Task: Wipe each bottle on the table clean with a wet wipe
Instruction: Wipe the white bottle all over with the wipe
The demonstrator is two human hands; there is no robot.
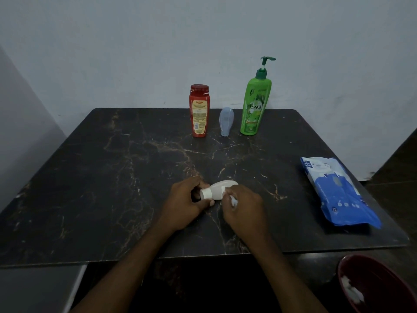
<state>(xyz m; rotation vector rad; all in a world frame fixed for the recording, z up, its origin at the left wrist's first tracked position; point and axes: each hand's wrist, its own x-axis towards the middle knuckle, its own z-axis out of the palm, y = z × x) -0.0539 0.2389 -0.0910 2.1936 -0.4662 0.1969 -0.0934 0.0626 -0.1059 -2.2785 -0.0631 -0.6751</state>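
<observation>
over dark table (112, 177), left hand (187, 203) grips white bottle (220, 188); right hand (244, 205) pinches wipe (234, 201).

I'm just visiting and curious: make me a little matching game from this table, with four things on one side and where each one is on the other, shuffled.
Things:
1 red bottle
2 green pump bottle
3 white bottle
4 blue wipes pack

Places:
A gripped by the left hand while the right hand holds a wet wipe to it
B flat at the table's right side
C upright at the back, leftmost
D upright at the back, rightmost

Pairs: 1-C, 2-D, 3-A, 4-B.
</observation>
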